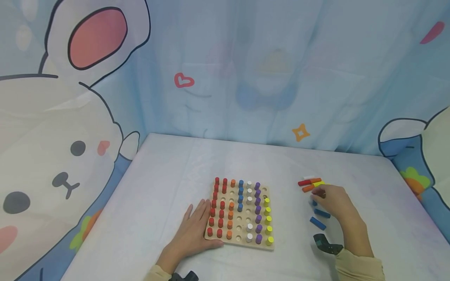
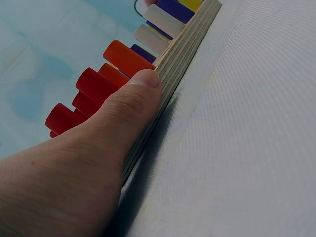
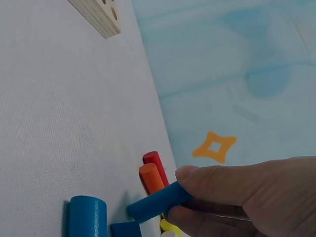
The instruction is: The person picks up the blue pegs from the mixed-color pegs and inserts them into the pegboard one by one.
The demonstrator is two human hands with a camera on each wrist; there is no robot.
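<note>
A wooden pegboard (image 1: 228, 241) stands on the white table, with rows of red, orange, blue, white, purple and yellow pegs upright in it. My left hand (image 1: 195, 230) rests at the board's near left corner. Its fingers lie along the left side, and in the left wrist view the thumb (image 2: 131, 101) presses the layered edge. To the right of the board, my right hand (image 1: 334, 201) pinches a blue peg (image 3: 158, 202) between thumb and fingers. The peg is tilted, close over the loose pegs. Two more blue pegs, one here (image 1: 318, 223), lie nearer the right wrist.
Beyond the right hand lies a small pile with a red peg (image 1: 304, 182), orange pegs (image 1: 308, 188), a yellow peg (image 1: 318, 183) and a white one. Several holes in the board show no peg. A patterned blue curtain (image 1: 225, 97) hangs behind the table.
</note>
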